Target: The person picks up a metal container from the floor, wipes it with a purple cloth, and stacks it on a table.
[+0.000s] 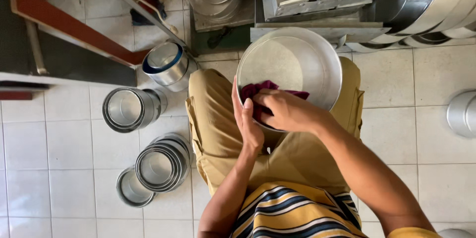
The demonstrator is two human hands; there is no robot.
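- A large round metal pan is held on the lap, above the tan trousers.
- The pan's near rim is gripped by the left hand, fingers curled around its edge.
- A maroon cloth is pressed inside the pan, at the near rim, by the right hand, closed over it.
- Left of the pan, on the tiled floor, nested metal tins are seen, well apart from it.
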